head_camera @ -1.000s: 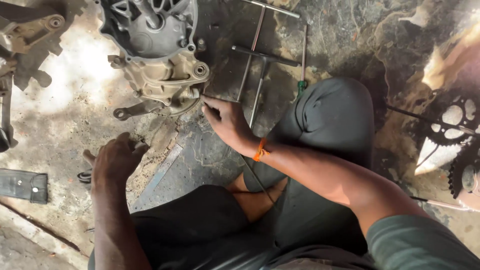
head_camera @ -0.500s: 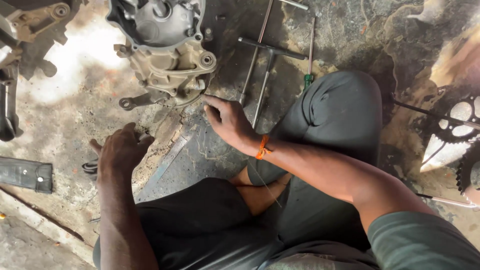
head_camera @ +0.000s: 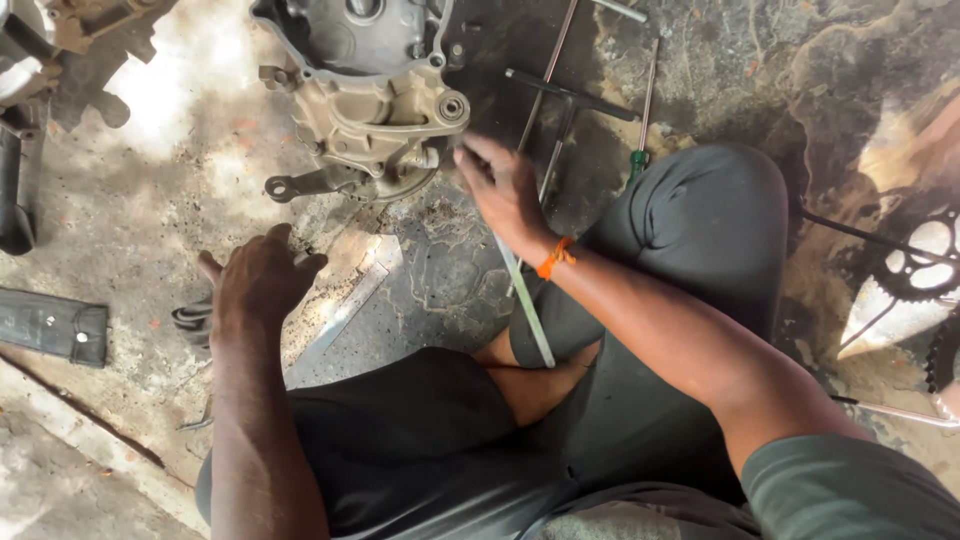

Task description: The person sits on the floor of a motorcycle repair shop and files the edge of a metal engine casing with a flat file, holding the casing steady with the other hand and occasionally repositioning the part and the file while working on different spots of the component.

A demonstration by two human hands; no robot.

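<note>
Head view, looking down on a stained, oily concrete floor (head_camera: 150,200). A grey-and-tan cast-metal engine casing (head_camera: 365,95) is seen at 12 o'clock, its open cavity facing up; what lies inside cannot be made out. The right hand (head_camera: 505,190) is held just at the casing's 4 o'clock corner, fingers spread and slightly blurred — it is not closed on anything, and whether the fingertips touch the metal cannot be told. An orange band (head_camera: 556,258) is worn on that wrist.

The left hand (head_camera: 255,280) is laid palm down on the floor at 9 o'clock from the knees, fingers loosely spread, nothing gripped; a small dark rubber part (head_camera: 190,322) lies just beside it, partly covered. A flat bright metal strip (head_camera: 345,310) lies near, at the hand's 3 o'clock.

Long steel T-handle wrenches (head_camera: 560,95) are laid on the floor at 1 o'clock — a green-handled screwdriver (head_camera: 640,150) beside them. A thin pale rod (head_camera: 528,310) runs under the right wrist towards the crossed legs in dark trousers (head_camera: 700,230). A black rectangular pad (head_camera: 50,325) is seen at 9 o'clock, and toothed chain sprockets (head_camera: 925,270) at 3 o'clock.
</note>
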